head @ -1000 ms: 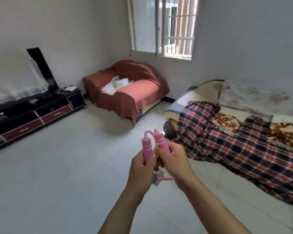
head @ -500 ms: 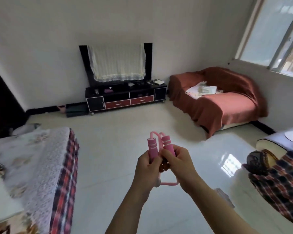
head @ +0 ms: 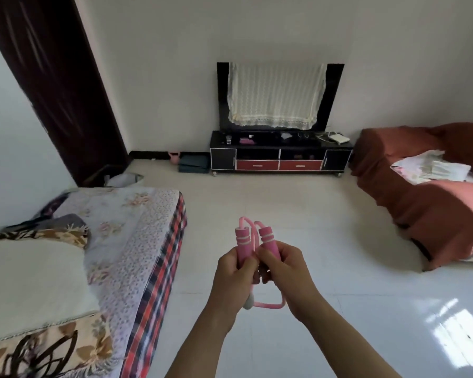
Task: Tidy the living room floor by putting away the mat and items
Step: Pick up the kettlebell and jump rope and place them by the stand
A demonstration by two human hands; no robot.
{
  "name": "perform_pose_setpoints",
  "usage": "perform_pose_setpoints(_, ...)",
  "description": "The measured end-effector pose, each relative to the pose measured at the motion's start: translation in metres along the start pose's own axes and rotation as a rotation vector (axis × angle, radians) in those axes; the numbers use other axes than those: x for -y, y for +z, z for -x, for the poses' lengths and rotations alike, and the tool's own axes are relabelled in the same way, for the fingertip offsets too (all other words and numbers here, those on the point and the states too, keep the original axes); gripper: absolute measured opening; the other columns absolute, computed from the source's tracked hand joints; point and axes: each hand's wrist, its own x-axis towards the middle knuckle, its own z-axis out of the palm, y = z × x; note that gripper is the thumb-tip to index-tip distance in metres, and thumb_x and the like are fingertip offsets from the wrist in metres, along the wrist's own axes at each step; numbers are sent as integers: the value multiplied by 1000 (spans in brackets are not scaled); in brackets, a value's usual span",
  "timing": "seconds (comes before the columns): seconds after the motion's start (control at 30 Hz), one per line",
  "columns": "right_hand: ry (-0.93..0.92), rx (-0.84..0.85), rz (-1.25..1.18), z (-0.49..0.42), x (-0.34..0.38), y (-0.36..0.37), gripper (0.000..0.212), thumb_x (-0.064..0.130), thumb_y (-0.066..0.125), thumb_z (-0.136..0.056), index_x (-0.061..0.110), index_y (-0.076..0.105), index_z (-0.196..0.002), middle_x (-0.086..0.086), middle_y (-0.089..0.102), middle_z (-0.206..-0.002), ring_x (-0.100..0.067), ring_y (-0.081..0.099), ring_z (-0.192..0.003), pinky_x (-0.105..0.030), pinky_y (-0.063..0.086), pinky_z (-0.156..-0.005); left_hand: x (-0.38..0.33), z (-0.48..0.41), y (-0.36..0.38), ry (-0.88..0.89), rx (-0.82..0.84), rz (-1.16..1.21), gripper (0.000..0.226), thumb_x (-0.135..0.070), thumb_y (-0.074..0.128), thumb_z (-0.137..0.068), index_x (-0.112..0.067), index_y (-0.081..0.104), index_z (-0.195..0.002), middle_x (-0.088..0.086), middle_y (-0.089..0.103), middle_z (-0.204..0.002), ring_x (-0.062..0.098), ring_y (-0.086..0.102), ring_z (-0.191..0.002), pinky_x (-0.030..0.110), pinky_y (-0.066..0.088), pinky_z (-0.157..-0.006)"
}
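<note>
A likely light, floppy skipping rope [head: 268, 305] is held at its 2 stiff handles [head: 242, 241], left hand [head: 234, 276] and right hand [head: 288, 271] grips curled round them.

The pink skipping rope [head: 242, 241] is bunched, both handles upright side by side, cord looping below, gripped in the left hand [head: 234, 272] and right hand [head: 288, 271].

Pink skipping rope [head: 257, 242]; black TV cabinet [head: 281, 154] with red drawers; rust-red sofa cover [head: 421, 211]; floral and red plaid bedspread [head: 137, 241]; white floor [head: 325, 214].
</note>
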Motion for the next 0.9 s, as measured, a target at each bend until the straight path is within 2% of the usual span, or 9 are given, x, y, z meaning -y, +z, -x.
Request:
perform_pose_setpoints(0.17,-25,47,-11,-98,3,-18,21,6,53,-92,-9,58,-78,-15,54,-62,-25,52,-60,-36,45,-59,-17,-92,9,32,-29,-47,19,-9,49,-99,-1,58,-84,7,56,-68,14,52,-62,14,42,-53)
perform_pose_setpoints(0.3,-27,77,-7,-170,13,-37,19,4,52,-90,-9,59,-78,-16,55,-62,-26,53,-60,-35,45,-59,-30,-159,20,50,-41,-51,20,-12,51,-100,3,58,-90,8,56,-69,15,52,-63,17,45,-58)
perform_pose_setpoints(0.47,-44,91,0,-254,27,-39,19,3,51,-93,-7,60,-79,-14,57,-62,-22,52,-58,-35,47,-60,-45,-244,9,53,-36,-40,19,-16,52,-101,-3,61,-89,8,56,-70,14,53,-66,22,48,-67)
perform_pose_setpoints(0.6,-47,100,-5,-322,33,-32,19,3,52,-94,-5,64,-81,-20,61,-65,-24,56,-59,-36,51,-62,-51,-309,-2,66,-46,-13,26,-32,56,-93,-8,64,-91,20,62,-80,18,59,-71,27,52,-72)
perform_pose_setpoints(0.77,-62,100,25,-415,38,-10,21,2,52,-95,-6,64,-81,-20,63,-66,-22,57,-59,-33,51,-60,-53,-400,-30,72,-89,52,36,-40,57,-86,-6,65,-93,21,65,-86,20,62,-74,30,54,-74)
perform_pose_setpoints(0.9,-51,90,54,-483,48,15,21,2,52,-96,-8,63,-81,-18,61,-65,-22,55,-59,-32,50,-59,-53,-472,-58,81,-90,104,21,-27,60,-99,-7,66,-95,19,66,-84,20,62,-74,26,55,-72)
